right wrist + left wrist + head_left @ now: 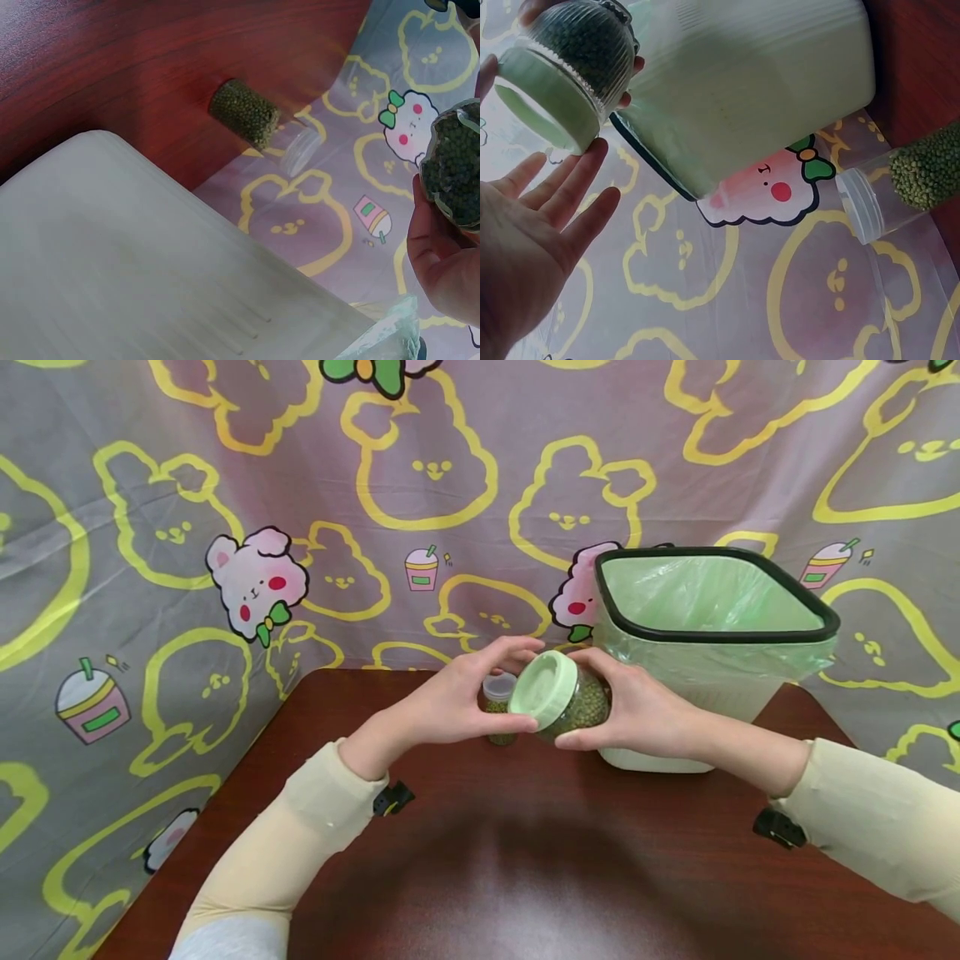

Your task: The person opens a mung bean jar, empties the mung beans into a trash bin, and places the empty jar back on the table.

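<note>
In the head view, my right hand (pixel 637 702) grips a tilted clear jar (pixel 585 706) of green beans by its body, its pale green lid (pixel 543 689) turned toward my left hand (pixel 465 693). The left thumb meets the lid's lower rim in that view. In the left wrist view the left fingers (pixel 585 217) are spread and fairly straight, one fingertip at the lid's edge. Behind the hands a slimmer clear jar (pixel 501 739) of green beans with a whitish lid stands on the table. The right wrist view shows the held jar (pixel 457 165) only in part.
A pale bin (pixel 675 760) with a black rim and a green plastic liner stands at the back right, close beside the right hand. The dark red-brown table (pixel 450 852) runs back to a cartoon-print cloth (pixel 300 460) hanging behind and at the left.
</note>
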Motion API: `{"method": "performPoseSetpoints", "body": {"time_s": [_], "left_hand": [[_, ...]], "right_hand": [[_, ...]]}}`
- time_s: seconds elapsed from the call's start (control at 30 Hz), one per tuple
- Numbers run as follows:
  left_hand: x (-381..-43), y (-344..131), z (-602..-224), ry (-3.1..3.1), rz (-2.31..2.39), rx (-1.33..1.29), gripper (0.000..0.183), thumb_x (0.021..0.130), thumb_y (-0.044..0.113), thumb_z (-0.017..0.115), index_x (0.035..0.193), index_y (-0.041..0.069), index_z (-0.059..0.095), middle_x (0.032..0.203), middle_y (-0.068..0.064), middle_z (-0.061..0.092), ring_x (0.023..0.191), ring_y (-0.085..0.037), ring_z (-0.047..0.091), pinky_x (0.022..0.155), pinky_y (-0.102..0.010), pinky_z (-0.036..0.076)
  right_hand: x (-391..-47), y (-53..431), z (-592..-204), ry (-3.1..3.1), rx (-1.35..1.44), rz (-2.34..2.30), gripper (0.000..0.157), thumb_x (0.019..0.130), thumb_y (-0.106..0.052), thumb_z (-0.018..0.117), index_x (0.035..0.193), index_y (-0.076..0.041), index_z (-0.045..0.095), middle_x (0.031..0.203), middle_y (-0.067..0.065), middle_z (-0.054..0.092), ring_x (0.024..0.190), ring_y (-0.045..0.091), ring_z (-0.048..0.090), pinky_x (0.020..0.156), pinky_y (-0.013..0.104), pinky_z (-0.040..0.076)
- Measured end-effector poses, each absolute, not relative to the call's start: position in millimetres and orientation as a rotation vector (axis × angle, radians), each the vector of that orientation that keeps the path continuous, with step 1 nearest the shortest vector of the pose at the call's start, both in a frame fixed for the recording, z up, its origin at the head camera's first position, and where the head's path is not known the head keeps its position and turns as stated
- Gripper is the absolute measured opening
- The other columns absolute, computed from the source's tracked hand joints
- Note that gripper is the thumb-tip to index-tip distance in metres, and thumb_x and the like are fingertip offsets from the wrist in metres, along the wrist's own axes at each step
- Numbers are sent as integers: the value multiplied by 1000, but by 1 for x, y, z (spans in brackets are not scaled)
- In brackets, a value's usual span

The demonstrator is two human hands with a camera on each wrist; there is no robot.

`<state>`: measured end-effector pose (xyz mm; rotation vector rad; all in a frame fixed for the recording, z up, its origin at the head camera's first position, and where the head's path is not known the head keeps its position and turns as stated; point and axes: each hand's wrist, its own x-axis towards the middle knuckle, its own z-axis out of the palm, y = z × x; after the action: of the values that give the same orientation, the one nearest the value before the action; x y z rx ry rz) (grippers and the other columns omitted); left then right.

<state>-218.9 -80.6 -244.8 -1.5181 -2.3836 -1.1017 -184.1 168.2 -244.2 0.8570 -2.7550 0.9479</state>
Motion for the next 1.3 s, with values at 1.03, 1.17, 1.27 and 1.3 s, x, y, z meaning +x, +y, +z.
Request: {"method": "performPoseSetpoints", "body": {"time_s": [1.03,1.17,1.27,1.3], "left_hand": [[-222,-86,-243,-2425,-1295,-1658,83,78,14,82,146,14,35,141,3,45,129,-10,43,103,-39,37],[-221,-86,-243,-2415,-1281,-1625,77,77,18,83,140,13,40,133,3,52,122,-11,49,101,-38,39],[-221,-85,-244,-2407,-1278,-1589,72,77,18,84,135,11,42,128,2,55,117,-11,53,98,-38,42],[-221,-84,-244,-2405,-1280,-1577,71,77,18,84,134,11,42,127,1,56,116,-11,53,98,-37,43]], "right_hand": [[-184,167,-248,-2756,858,955,86,67,-43,89,133,-8,46,118,5,59,100,20,57,83,41,46],[-184,168,-248,-2771,847,957,87,67,-45,88,134,-9,45,119,5,59,101,20,57,83,41,46],[-185,168,-248,-2771,845,962,87,67,-45,88,134,-9,45,118,5,59,100,21,57,82,41,47],[-185,168,-248,-2771,846,964,87,67,-45,88,134,-9,45,118,5,59,100,20,57,82,41,47]]}}
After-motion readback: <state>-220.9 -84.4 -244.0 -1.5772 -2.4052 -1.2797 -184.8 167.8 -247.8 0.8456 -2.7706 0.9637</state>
